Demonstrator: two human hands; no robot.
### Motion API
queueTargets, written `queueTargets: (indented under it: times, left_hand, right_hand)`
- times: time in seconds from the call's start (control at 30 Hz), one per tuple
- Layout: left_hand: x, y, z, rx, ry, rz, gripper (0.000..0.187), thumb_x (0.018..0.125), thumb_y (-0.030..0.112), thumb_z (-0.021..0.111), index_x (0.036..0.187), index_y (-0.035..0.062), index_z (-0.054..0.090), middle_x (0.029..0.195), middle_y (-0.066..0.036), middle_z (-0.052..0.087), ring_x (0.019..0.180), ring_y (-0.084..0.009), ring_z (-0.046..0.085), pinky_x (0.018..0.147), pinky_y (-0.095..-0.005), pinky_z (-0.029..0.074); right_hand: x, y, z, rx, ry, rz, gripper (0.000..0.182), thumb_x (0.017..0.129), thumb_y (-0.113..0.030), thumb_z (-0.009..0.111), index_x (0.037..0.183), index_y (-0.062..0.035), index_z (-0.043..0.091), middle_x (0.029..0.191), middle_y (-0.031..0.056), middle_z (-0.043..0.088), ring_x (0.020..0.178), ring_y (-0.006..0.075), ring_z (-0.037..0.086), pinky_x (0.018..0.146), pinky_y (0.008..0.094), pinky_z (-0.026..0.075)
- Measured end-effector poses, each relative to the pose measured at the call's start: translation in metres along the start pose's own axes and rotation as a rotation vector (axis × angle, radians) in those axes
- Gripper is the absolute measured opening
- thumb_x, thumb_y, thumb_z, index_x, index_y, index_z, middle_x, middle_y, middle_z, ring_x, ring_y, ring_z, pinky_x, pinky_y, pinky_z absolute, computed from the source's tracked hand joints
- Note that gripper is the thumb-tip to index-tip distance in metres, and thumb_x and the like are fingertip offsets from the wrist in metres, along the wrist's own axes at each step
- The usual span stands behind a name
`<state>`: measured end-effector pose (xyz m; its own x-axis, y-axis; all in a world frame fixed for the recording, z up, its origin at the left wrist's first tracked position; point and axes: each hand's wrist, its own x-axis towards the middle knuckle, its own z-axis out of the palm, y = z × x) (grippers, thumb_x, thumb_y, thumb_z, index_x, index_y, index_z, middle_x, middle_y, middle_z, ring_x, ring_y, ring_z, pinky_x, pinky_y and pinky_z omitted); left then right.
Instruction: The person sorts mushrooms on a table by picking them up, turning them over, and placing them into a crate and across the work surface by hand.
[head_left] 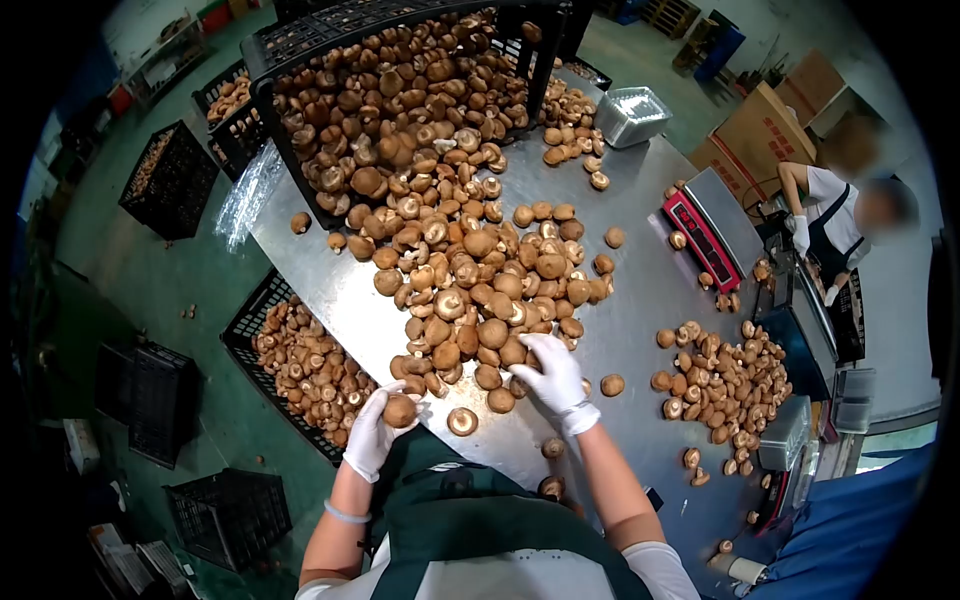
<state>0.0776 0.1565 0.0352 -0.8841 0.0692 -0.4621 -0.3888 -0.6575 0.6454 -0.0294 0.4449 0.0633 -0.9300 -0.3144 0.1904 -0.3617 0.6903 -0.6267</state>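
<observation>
Left hand (372,436), in a white knit glove, curls closed around one round brown mushroom (400,410) at the near edge of the brushed steel table (640,290), above a black plastic lattice crate (262,310) of mushrooms on the floor. Right hand (556,378), gloved alike, rests with fingers spread, holding nothing, on the near rim of the big heap of smooth-capped brown mushrooms (470,280). Further right lies a smaller sorted pile (725,380).

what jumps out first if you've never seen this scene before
A big heap of brown mushrooms spills from a tipped black crate down the middle of the steel table. At its near edge, the left hand in a white glove holds one mushroom, and the right hand rests on the heap. A smaller mushroom pile lies to the right.
</observation>
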Motion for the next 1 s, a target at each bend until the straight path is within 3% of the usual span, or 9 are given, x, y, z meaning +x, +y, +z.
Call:
queueTargets:
  times: [0.2, 0.33, 0.37, 0.43, 0.57, 0.6, 0.73, 0.83, 1.0]
  left_hand:
    - [0.008, -0.016, 0.014, 0.218, -0.052, -0.017, 0.025, 0.096, 0.018, 0.043, 0.095, -0.0020, 0.058, 0.097, -0.016, 0.065, 0.089, -0.0241, 0.064, 0.081, -0.0350, 0.051]
    - [0.002, -0.030, 0.022, 1.184, 0.010, 0.295, 0.017, 0.084, 0.019, 0.066, 0.089, 0.0027, 0.066, 0.073, -0.006, 0.066, 0.064, -0.0136, 0.063, 0.060, -0.0263, 0.050]
    - [0.004, -0.038, 0.025, 1.280, -0.009, 0.568, 0.022, 0.081, 0.022, 0.070, 0.096, 0.0068, 0.066, 0.078, -0.007, 0.066, 0.064, -0.0186, 0.064, 0.060, -0.0281, 0.051]
    - [-0.001, -0.039, 0.040, 1.517, -0.075, 0.631, 0.034, 0.079, 0.030, 0.070, 0.107, 0.0128, 0.064, 0.088, -0.005, 0.065, 0.064, -0.0247, 0.064, 0.060, -0.0307, 0.052]
    - [0.014, -0.062, 0.036, 1.857, -0.344, 0.700, 0.048, 0.077, 0.029, 0.068, 0.122, 0.0179, 0.056, 0.111, -0.006, 0.058, 0.086, -0.0223, 0.063, 0.071, -0.0330, 0.052]
    - [0.016, -0.064, 0.035, 1.859, -0.343, 0.705, 0.048, 0.077, 0.029, 0.068, 0.122, 0.0179, 0.056, 0.111, -0.006, 0.058, 0.086, -0.0223, 0.063, 0.071, -0.0330, 0.052]
    - [0.013, -0.056, 0.034, 1.735, -0.339, 0.788, 0.043, 0.078, 0.023, 0.068, 0.119, 0.0175, 0.058, 0.111, -0.007, 0.058, 0.083, -0.0222, 0.064, 0.069, -0.0325, 0.053]
    - [-0.007, -0.025, 0.030, 1.657, -0.213, 0.726, 0.045, 0.077, 0.022, 0.069, 0.120, 0.0182, 0.059, 0.117, -0.007, 0.059, 0.088, -0.0232, 0.065, 0.072, -0.0313, 0.055]
    - [-0.021, 0.020, -0.014, 1.515, 0.394, 0.740, 0.052, 0.078, 0.010, 0.070, 0.127, 0.0064, 0.053, 0.128, -0.016, 0.053, 0.116, -0.0296, 0.054, 0.096, -0.0349, 0.046]
  right_hand:
    - [0.009, 0.017, 0.031, -0.183, 0.012, -0.067, 0.055, 0.071, -0.026, 0.074, 0.119, -0.0061, 0.055, 0.112, 0.0136, 0.057, 0.105, 0.0321, 0.053, 0.099, 0.0451, 0.037]
    - [-0.001, -0.009, -0.011, 0.379, 0.044, 0.168, 0.047, 0.080, -0.014, 0.069, 0.123, -0.0036, 0.053, 0.113, 0.0095, 0.059, 0.100, 0.0241, 0.059, 0.087, 0.0348, 0.048]
    - [-0.006, -0.014, -0.018, 0.781, 0.080, 0.369, 0.043, 0.084, -0.014, 0.063, 0.125, -0.0046, 0.053, 0.113, 0.0078, 0.059, 0.101, 0.0210, 0.058, 0.086, 0.0333, 0.049]
    - [-0.012, -0.007, -0.029, 1.239, 0.155, 0.496, 0.042, 0.090, -0.021, 0.058, 0.128, -0.0053, 0.051, 0.115, 0.0085, 0.058, 0.099, 0.0197, 0.059, 0.083, 0.0307, 0.051]
    - [-0.031, 0.028, -0.020, 1.377, 0.194, 0.532, 0.030, 0.093, -0.032, 0.053, 0.106, -0.0049, 0.057, 0.096, 0.0076, 0.061, 0.084, 0.0168, 0.061, 0.074, 0.0287, 0.051]
    - [-0.028, 0.019, -0.020, 1.303, 0.150, 0.562, 0.025, 0.095, -0.030, 0.051, 0.093, -0.0067, 0.058, 0.086, 0.0063, 0.061, 0.079, 0.0152, 0.060, 0.071, 0.0273, 0.050]
    - [-0.017, 0.007, 0.012, 0.854, 0.012, 0.511, 0.022, 0.085, -0.012, 0.065, 0.104, -0.0010, 0.062, 0.097, 0.0083, 0.064, 0.087, 0.0137, 0.061, 0.077, 0.0247, 0.050]
    - [-0.001, 0.001, 0.030, -0.006, 0.096, 0.003, 0.048, 0.081, -0.023, 0.067, 0.123, -0.0044, 0.055, 0.119, 0.0159, 0.058, 0.094, 0.0286, 0.063, 0.080, 0.0355, 0.052]
    - [0.025, -0.012, 0.045, -0.247, -0.140, 0.256, 0.051, 0.084, -0.032, 0.061, 0.127, -0.0064, 0.050, 0.120, 0.0179, 0.056, 0.095, 0.0338, 0.062, 0.076, 0.0404, 0.052]
